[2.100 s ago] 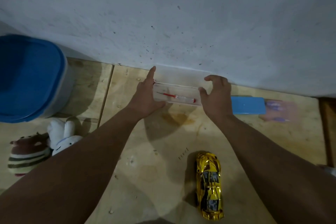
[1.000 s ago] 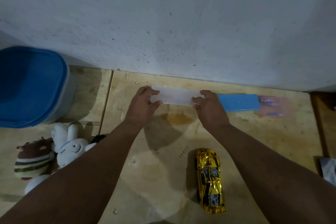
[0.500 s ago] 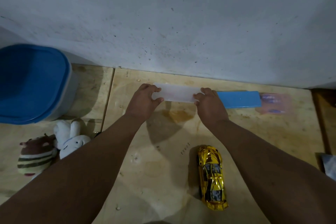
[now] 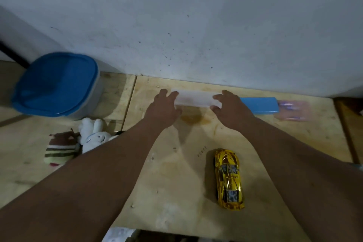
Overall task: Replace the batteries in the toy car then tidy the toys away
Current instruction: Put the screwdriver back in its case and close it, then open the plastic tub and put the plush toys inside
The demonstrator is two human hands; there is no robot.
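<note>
Hands (image 4: 164,107) (image 4: 228,109) each grip an end of the translucent box (image 4: 193,98); grip clenched.

Plywood floor (image 4: 176,182) under my arms carries: gold toy car (image 4: 228,179); translucent case (image 4: 193,98) beside blue lid (image 4: 259,105); blue-lidded tub (image 4: 57,84); two plush toys (image 4: 78,143).
</note>
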